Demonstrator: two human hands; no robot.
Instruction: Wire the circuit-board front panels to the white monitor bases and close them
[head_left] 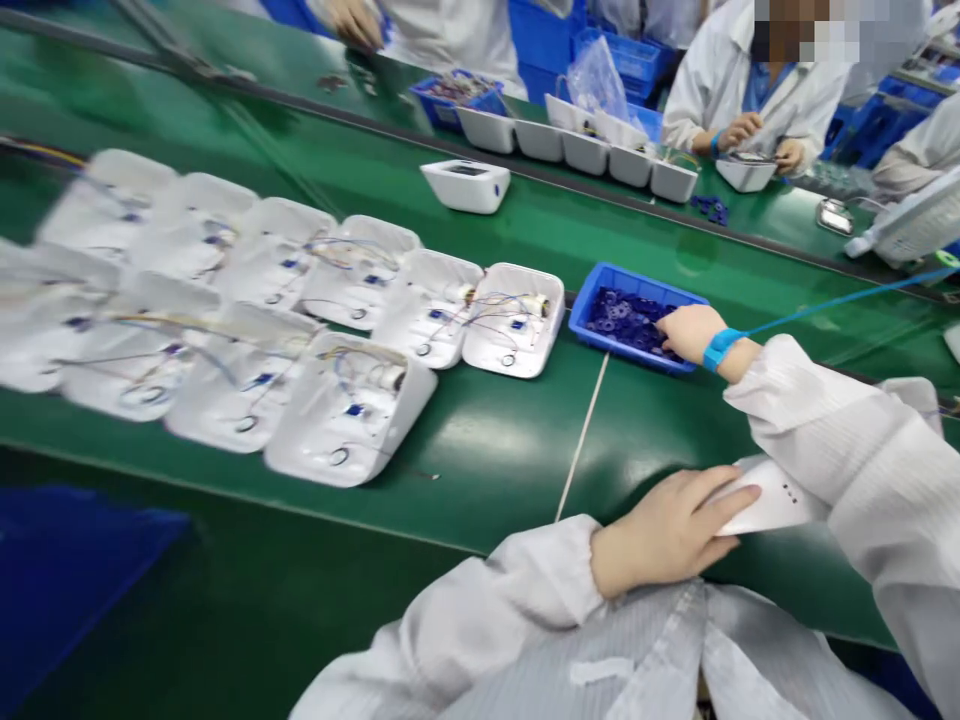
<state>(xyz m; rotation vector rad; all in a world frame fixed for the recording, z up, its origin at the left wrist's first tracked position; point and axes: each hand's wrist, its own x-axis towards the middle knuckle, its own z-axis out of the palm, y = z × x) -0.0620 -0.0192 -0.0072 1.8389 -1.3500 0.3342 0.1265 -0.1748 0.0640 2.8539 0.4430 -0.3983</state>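
My left hand (667, 530) grips a white plastic housing (772, 500) with small dark holes, near the bench's front edge. Its fingers lie over the top of the housing, and my right sleeve hides part of the far end. My right hand (694, 335), with a blue wrist strap (724, 347), reaches into a blue tray (626, 350). Small dark blue ring-like parts (619, 312) fill that tray. The right fingers are drawn together among the parts; whatever sits between their tips is hidden.
Several open white shells (360, 400) with wires stand in two rows at left. A white unit (469, 190) rests farther back. Across the bench, a co-worker's hands (739, 133) hold a white housing beside a row of white shells (585, 150). A blue cord (847, 297) runs from my wrist.
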